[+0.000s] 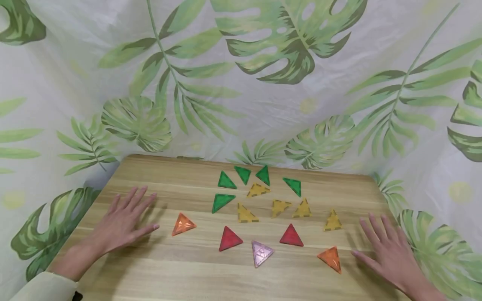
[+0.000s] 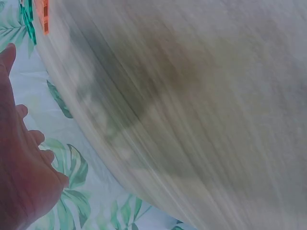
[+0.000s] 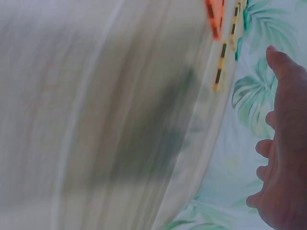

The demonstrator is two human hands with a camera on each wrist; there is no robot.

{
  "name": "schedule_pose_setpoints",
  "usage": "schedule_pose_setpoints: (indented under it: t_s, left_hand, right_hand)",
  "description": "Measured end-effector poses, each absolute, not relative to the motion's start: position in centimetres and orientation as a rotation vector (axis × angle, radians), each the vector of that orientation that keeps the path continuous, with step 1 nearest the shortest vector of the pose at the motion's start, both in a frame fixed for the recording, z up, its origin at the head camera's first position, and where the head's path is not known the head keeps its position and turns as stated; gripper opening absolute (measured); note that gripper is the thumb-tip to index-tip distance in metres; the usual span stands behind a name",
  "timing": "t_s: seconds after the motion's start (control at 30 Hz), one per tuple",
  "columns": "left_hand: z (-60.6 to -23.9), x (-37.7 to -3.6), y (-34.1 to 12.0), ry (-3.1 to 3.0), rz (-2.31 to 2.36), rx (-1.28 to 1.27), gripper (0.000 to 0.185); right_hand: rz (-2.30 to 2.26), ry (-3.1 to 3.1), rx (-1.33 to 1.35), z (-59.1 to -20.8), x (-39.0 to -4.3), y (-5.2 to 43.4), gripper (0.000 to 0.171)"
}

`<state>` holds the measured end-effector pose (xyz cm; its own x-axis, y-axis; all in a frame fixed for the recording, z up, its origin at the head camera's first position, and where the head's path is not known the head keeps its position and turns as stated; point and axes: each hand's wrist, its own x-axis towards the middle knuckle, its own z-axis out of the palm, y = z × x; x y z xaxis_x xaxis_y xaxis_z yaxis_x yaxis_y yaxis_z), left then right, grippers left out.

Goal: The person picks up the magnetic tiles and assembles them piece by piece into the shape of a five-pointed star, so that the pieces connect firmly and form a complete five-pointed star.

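Both hands lie flat and spread on the wooden table, holding nothing — the left hand near one orange triangle tile, the right hand just beside another orange tile. These tiles look light, stiff, slick — best pinched by their edges.

The head view is evenly and softly lit and sharp, with faint shadows cast beside each hand on the table. Both wrist views are heavily smeared by motion blur, the tabletop washed pale, with dark shadow patches spread across it.
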<state>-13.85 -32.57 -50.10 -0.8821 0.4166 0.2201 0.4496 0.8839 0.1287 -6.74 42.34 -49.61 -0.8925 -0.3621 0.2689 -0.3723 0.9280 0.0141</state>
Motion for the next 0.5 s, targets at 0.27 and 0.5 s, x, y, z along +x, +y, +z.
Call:
schedule_pose_setpoints:
  t_s: [0.27, 0.5]
  left_hand:
    - [-49.5, -14.0, -31.3, -2.852, -0.283, -0.748, 0.095]
    - [-49.8, -14.2, -30.2, -2.824, -0.319, -0.827, 0.102]
  right_hand:
    - [0.105, -2.803, 0.632, -48.6, -7.4, 39.4, 0.1]
    - [0.093, -2.784, 0.726, -47.8, -8.7, 36.1, 0.101]
